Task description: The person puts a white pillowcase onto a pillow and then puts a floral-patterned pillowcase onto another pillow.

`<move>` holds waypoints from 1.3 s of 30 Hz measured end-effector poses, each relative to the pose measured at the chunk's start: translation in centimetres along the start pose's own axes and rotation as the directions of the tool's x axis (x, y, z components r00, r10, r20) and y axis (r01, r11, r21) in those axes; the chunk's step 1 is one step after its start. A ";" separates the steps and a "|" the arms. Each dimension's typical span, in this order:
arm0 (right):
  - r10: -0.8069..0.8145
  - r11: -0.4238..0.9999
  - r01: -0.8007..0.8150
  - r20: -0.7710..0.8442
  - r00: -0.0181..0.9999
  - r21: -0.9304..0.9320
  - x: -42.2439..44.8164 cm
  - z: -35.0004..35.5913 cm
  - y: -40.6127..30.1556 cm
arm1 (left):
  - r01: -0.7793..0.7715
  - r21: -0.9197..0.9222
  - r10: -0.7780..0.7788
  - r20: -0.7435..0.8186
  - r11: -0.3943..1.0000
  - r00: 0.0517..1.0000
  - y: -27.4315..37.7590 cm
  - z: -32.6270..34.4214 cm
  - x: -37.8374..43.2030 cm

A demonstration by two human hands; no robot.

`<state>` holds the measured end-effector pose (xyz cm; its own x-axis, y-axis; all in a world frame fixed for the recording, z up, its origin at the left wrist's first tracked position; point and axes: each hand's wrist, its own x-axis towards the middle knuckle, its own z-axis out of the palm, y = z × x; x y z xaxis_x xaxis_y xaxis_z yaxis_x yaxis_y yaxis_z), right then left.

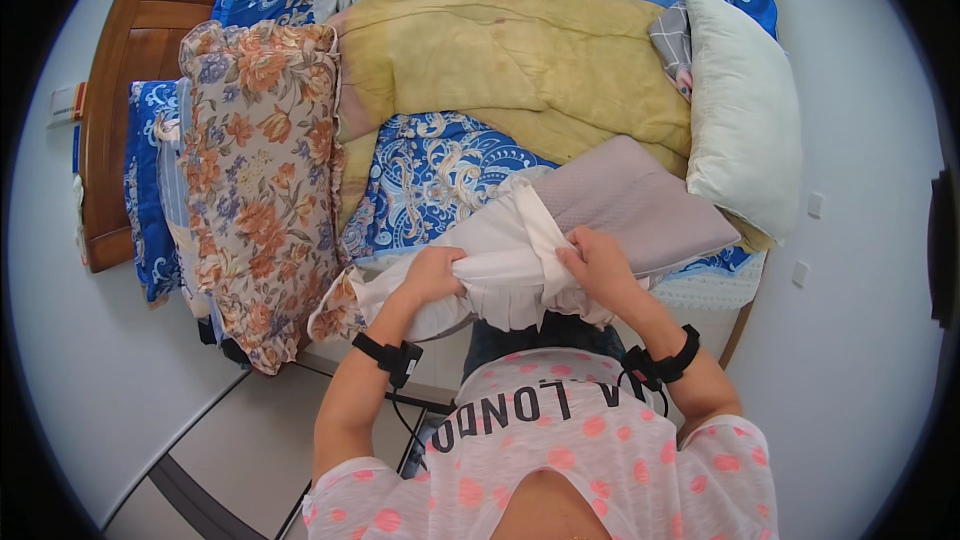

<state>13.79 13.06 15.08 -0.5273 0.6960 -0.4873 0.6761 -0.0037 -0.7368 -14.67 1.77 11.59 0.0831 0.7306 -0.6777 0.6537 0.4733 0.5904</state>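
A grey-lilac pillow lies at the near edge of the bed, its right part bare. Around its left part sits a white pillowcase, turned inside out, with floral ruffled fabric showing at its left end. My left hand grips a fold of the case near the middle. At the case's open edge, my right hand pinches the white hem between thumb and fingers, over the pillow. How far the pillow reaches inside the case is hidden by the cloth.
A floral ruffled pillow leans over stacked bedding on the left, by the wooden headboard. The yellow quilt covers part of the blue patterned sheet. A plain white pillow stands at the right, near the wall.
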 end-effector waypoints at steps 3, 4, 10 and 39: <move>0.041 0.994 -0.034 -0.061 0.997 0.103 -0.2 -0.7 0.6 | -0.016 -0.037 0.016 -0.010 0.999 1.000 -2.1 0.5 1.4; 0.046 0.994 -0.040 -0.061 0.997 0.099 -0.4 -1.3 0.9 | -0.019 -0.041 0.019 -0.006 0.999 1.000 -2.6 0.6 1.5; 0.248 0.930 -0.211 -0.090 0.965 0.301 -1.6 -4.2 -0.4 | -0.050 -0.144 0.049 -0.010 0.988 0.999 -3.9 -1.0 2.5; 0.225 0.807 0.023 -0.343 0.912 0.590 -2.4 -6.7 -0.7 | -0.429 0.514 0.584 -0.184 0.743 0.791 7.8 3.3 -1.4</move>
<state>18.09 16.23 19.89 -0.1527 0.8802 -0.4493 0.2296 -0.4107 -0.8824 -7.21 2.76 15.68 0.3087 0.9447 -0.1103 0.8365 -0.2145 0.5042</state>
